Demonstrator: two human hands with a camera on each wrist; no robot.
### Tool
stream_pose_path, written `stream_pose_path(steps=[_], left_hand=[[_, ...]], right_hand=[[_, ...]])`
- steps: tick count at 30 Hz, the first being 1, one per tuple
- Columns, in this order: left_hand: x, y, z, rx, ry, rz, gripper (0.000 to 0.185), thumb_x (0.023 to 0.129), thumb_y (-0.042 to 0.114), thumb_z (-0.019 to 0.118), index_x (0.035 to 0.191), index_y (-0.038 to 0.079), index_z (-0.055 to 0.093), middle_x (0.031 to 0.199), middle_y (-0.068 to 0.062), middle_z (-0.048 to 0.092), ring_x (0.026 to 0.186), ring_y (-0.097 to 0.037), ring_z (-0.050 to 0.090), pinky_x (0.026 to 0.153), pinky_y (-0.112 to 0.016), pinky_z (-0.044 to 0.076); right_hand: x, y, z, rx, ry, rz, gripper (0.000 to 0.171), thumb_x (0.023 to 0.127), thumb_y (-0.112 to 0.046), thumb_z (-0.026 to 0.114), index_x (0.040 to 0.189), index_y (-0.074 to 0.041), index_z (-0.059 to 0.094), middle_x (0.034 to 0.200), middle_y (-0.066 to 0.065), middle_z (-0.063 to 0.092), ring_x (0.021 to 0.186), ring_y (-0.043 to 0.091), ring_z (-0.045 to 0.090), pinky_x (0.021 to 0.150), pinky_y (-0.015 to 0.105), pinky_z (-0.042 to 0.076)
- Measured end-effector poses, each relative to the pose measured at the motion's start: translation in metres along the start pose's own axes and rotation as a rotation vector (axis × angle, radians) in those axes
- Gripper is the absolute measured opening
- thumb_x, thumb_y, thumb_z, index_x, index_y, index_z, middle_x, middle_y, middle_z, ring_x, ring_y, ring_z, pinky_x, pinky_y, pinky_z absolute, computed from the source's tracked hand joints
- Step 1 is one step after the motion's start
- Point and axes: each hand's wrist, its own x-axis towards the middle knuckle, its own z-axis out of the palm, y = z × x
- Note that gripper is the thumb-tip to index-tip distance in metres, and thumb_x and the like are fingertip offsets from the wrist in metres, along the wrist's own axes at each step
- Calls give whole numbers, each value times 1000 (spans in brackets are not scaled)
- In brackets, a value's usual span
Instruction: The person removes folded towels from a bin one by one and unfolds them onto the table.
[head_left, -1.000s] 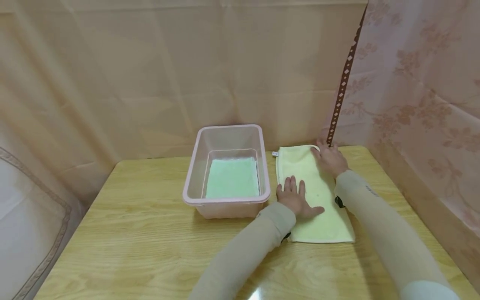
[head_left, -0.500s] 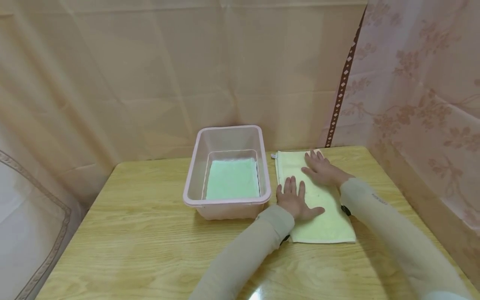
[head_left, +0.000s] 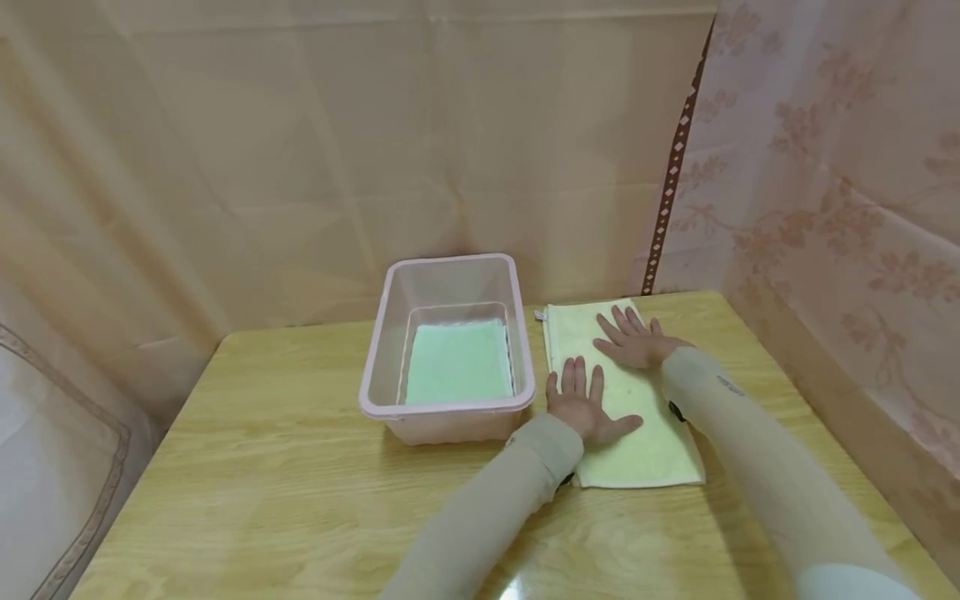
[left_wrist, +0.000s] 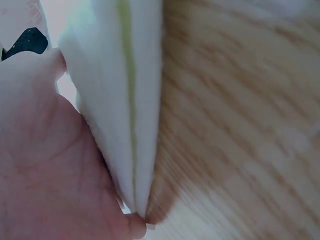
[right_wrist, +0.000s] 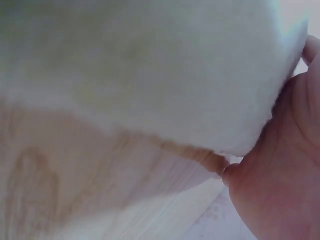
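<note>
A pale yellow towel [head_left: 645, 454], folded into a long rectangle, lies flat on the wooden table to the right of the basin. A small white tag sticks out at its far left corner. My left hand [head_left: 585, 412] rests on the towel's left side with fingers straight and thumb spread. Farther back, my right hand [head_left: 636, 342] lies on the towel near its far right edge, fingers spread. In the left wrist view the layered edge of the towel [left_wrist: 115, 90] shows beside my palm. The right wrist view has the towel [right_wrist: 165, 75] against my palm.
Left of the towel stands a pale pink plastic basin [head_left: 450, 410] with a folded green towel [head_left: 459, 362] on its bottom. The wooden table [head_left: 285, 467] meets a beige curtain [head_left: 300, 167] at the back and a flowered curtain [head_left: 832, 217] at the right.
My right hand has come from the towel's far right corner inward and toward me, and now lies on it. The left hand stays in place. The view has shifted slightly.
</note>
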Motion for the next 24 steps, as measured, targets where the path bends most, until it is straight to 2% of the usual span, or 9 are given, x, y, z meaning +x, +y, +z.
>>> stream_pose_path(steps=[3, 5, 6, 11, 14, 16, 18, 21, 24], left_hand=[[6, 1, 7, -6, -5, 3, 105, 82, 94, 15, 163, 31, -6, 169, 0, -13, 153, -19, -17, 122, -44, 0], [4, 1, 7, 1, -3, 4, 105, 82, 94, 15, 163, 31, -6, 169, 0, -12, 153, -19, -16, 122, -44, 1], [2, 1, 5, 3, -8, 7, 105, 82, 93, 15, 163, 30, -7, 169, -1, -13, 153, -19, -16, 122, -44, 0], [-16, 2, -5, 12, 55, 13, 98, 87, 89, 16, 164, 30, 1, 170, -2, -4, 155, -19, -8, 122, -44, 6], [-29, 1, -10, 26, 96, 46, 93, 92, 83, 17, 165, 26, 7, 170, -4, 1, 155, -20, -2, 122, -41, 9], [-37, -3, -7, 41, 106, 117, 90, 96, 79, 19, 165, 22, 8, 170, -5, 3, 155, -21, 0, 122, -38, 11], [-47, -10, -5, 61, 92, 232, 89, 98, 76, 24, 165, 20, 9, 170, -7, 5, 155, -21, 3, 122, -35, 14], [-64, -27, 0, 86, 37, 431, 89, 99, 72, 33, 165, 17, 9, 170, -7, 4, 155, -21, 3, 122, -33, 14], [-78, -45, 3, 128, 3, 573, 86, 101, 66, 39, 164, 14, 11, 170, -10, 4, 155, -22, 3, 121, -33, 14]], right_hand=[[-1, 0, 1, -17, -5, 5, 77, 108, -57, 18, 162, -7, -5, 163, 24, -21, 147, 45, -23, 109, 69, -18], [-2, 1, 2, -14, -5, -2, 78, 107, -58, 18, 162, -7, -4, 163, 24, -21, 147, 45, -23, 108, 70, -18], [-2, 1, 2, -9, -4, -5, 78, 107, -57, 18, 162, -6, -4, 163, 25, -21, 147, 46, -23, 108, 70, -19], [-4, -2, -2, -48, 14, -1, 74, 109, -53, 19, 162, -6, -2, 163, 26, -18, 148, 47, -20, 107, 71, -18], [-4, -3, -5, -78, 40, -12, 72, 110, -51, 20, 162, -4, 2, 164, 28, -13, 148, 49, -16, 108, 71, -18], [-3, -4, -6, -78, 63, -27, 71, 110, -50, 21, 162, -2, 6, 163, 30, -9, 148, 51, -14, 108, 70, -18], [-2, -7, -5, -51, 90, -50, 71, 111, -48, 22, 161, 1, 9, 163, 32, -5, 147, 53, -13, 108, 70, -17], [3, -17, 0, -26, 128, -82, 71, 111, -47, 22, 159, 5, 12, 162, 33, -1, 147, 54, -11, 111, 69, -14], [10, -34, 8, 1, 147, -106, 74, 111, -47, 23, 158, 8, 12, 162, 34, 0, 148, 52, -10, 113, 67, -12]])
